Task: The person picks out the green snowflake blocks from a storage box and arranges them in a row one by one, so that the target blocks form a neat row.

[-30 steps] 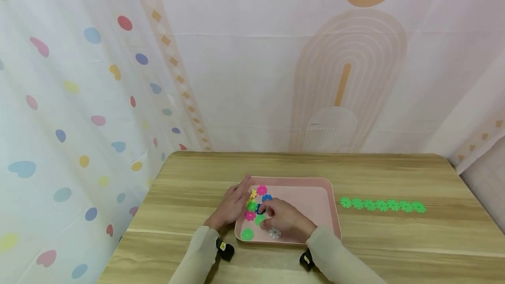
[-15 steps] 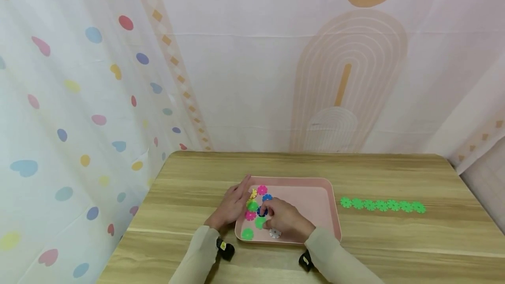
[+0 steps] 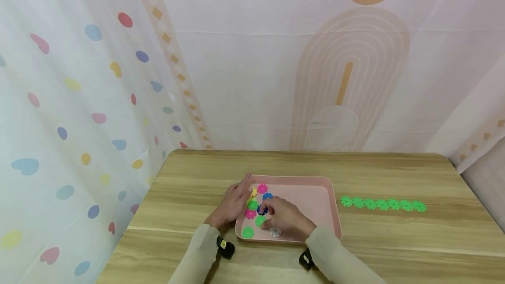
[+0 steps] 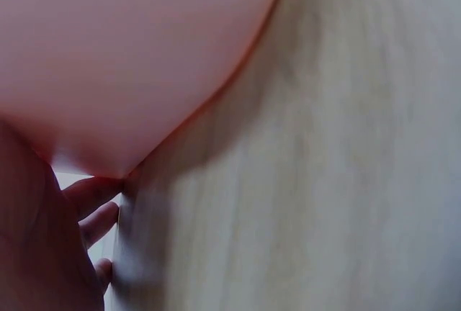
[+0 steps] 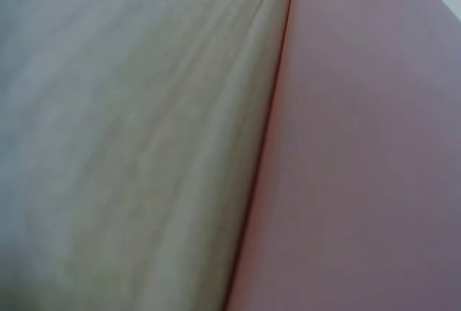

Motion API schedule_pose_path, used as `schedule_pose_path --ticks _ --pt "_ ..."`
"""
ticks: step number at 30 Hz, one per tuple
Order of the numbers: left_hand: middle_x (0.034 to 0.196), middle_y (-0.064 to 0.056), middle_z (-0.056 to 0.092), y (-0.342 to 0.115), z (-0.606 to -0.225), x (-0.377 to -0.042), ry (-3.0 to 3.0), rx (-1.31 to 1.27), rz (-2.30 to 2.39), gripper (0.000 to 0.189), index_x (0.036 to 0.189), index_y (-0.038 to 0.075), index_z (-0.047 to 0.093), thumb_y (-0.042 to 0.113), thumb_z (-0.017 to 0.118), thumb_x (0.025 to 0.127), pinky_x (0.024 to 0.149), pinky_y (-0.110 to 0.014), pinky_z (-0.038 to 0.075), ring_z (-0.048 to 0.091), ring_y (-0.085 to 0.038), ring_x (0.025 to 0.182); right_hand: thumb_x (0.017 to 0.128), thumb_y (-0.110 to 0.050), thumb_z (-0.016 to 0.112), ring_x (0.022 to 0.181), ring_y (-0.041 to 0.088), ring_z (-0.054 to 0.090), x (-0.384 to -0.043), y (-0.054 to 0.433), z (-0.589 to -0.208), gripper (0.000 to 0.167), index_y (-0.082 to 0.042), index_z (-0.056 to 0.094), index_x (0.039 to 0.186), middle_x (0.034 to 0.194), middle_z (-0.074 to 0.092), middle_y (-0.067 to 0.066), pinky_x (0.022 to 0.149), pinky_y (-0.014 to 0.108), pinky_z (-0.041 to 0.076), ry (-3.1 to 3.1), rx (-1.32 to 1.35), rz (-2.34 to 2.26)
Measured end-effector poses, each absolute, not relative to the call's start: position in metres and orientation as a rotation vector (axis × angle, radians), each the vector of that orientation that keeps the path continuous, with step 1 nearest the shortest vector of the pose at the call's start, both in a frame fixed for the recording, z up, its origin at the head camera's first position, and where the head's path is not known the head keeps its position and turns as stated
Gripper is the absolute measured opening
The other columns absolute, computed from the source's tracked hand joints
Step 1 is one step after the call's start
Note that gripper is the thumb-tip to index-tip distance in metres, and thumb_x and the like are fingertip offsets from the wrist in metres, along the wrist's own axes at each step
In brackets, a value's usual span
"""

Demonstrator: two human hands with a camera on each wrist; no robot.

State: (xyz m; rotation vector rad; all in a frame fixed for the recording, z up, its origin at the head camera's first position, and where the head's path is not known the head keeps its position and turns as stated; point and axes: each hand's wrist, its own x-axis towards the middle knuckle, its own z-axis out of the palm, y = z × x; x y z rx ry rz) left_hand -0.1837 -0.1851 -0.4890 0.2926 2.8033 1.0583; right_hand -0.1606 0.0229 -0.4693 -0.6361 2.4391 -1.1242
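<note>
A pink tray (image 3: 304, 196) holds several notched plastic snowflake discs at its left side. My left hand (image 3: 232, 204) rests along the tray's left rim, its fingers fairly straight; the left wrist view shows fingers (image 4: 94, 196) against the tray's outer edge. Inside the tray, my right hand (image 3: 286, 216) hovers low with a bent index finger at a dark blue disc (image 3: 260, 210). Its thumb lies at the edge of a light green disc (image 3: 260, 221), apart from the index finger. A white disc (image 3: 275, 232) sits just under this hand. The right wrist view shows no fingers.
To the tray's right, a row of joined green discs (image 3: 382, 204) lies on the wooden table (image 3: 394, 240). Pink (image 3: 262, 188), blue (image 3: 267, 196) and yellow (image 3: 254, 192) discs lie toward the tray's far left. A patterned curtain (image 3: 252, 78) hangs behind the table.
The dark blue disc and the light green disc beside my right fingertips have shifted slightly toward me. My left hand stays on the rim.
</note>
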Motion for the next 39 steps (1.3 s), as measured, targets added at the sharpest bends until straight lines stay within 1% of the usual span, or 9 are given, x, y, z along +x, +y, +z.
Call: schedule_pose_path --ticks 4,10,13,16,20,26,33,39 --pt "0.161 -0.009 0.030 -0.185 -0.489 -0.184 2.804 0.293 1.058 0.057 0.161 0.024 0.013 0.036 0.033 0.109 0.113 -0.068 0.020 0.024 -0.040 0.145 0.080 -0.018 0.084 0.074 0.015 0.046 -0.162 0.022 -0.470 0.024 -0.016 0.066 0.096 0.084 0.052 0.003 0.062 0.026 0.037 2.460 -0.657 -1.096" --pt "0.161 -0.010 0.031 -0.185 -0.489 -0.184 2.808 0.317 1.067 0.057 0.161 0.022 0.014 0.034 0.033 0.109 0.113 -0.068 0.020 0.025 -0.041 0.144 0.080 -0.015 0.083 0.073 0.013 0.047 -0.162 0.019 -0.471 0.025 -0.017 0.067 0.099 0.084 0.053 0.000 0.061 0.026 0.038 2.488 -0.653 -1.053" --pt "0.161 -0.010 0.031 -0.185 -0.488 -0.184 2.814 0.323 1.061 0.057 0.161 0.021 0.014 0.034 0.033 0.109 0.113 -0.068 0.020 0.025 -0.041 0.144 0.081 -0.013 0.082 0.072 0.012 0.048 -0.162 0.018 -0.470 0.024 -0.019 0.071 0.101 0.081 0.054 -0.002 0.060 0.026 0.039 2.486 -0.664 -1.029" --pt "0.160 -0.011 0.032 -0.185 -0.488 -0.184 2.815 0.314 1.063 0.057 0.161 0.021 0.015 0.033 0.034 0.109 0.113 -0.068 0.021 0.026 -0.041 0.144 0.081 -0.013 0.082 0.071 0.012 0.048 -0.163 0.018 -0.470 0.023 -0.020 0.072 0.100 0.078 0.054 -0.004 0.059 0.026 0.039 2.484 -0.680 -1.013" --pt "0.161 -0.010 0.031 -0.185 -0.488 -0.184 2.815 0.299 1.055 0.057 0.161 0.022 0.015 0.034 0.034 0.108 0.112 -0.069 0.021 0.026 -0.041 0.144 0.081 -0.012 0.082 0.071 0.011 0.047 -0.163 0.019 -0.471 0.021 -0.017 0.069 0.097 0.078 0.054 -0.004 0.060 0.025 0.040 2.481 -0.700 -1.018" --pt "0.161 -0.009 0.030 -0.185 -0.489 -0.184 2.818 0.307 1.047 0.057 0.161 0.022 0.015 0.036 0.033 0.108 0.113 -0.068 0.020 0.026 -0.041 0.144 0.081 -0.009 0.081 0.073 0.012 0.046 -0.163 0.020 -0.472 0.024 -0.016 0.062 0.093 0.081 0.052 -0.001 0.062 0.024 0.039 2.453 -0.700 -1.063" --pt "0.160 -0.010 0.032 -0.185 -0.490 -0.183 2.821 0.296 1.048 0.057 0.161 0.023 0.015 0.038 0.033 0.108 0.112 -0.068 0.021 0.026 -0.041 0.144 0.085 0.003 0.073 0.073 0.014 0.047 -0.162 0.026 -0.469 0.019 -0.010 0.059 0.089 0.078 0.052 0.000 0.062 0.022 0.041 2.387 -0.715 -1.180" --pt "0.161 -0.011 0.031 -0.183 -0.489 -0.183 2.809 0.271 1.066 0.057 0.161 0.025 0.014 0.040 0.031 0.108 0.113 -0.068 0.021 0.025 -0.041 0.145 0.083 0.008 0.065 0.072 0.012 0.050 -0.163 0.037 -0.464 0.019 -0.010 0.063 0.085 0.077 0.056 -0.002 0.065 0.023 0.044 2.374 -0.695 -1.269"
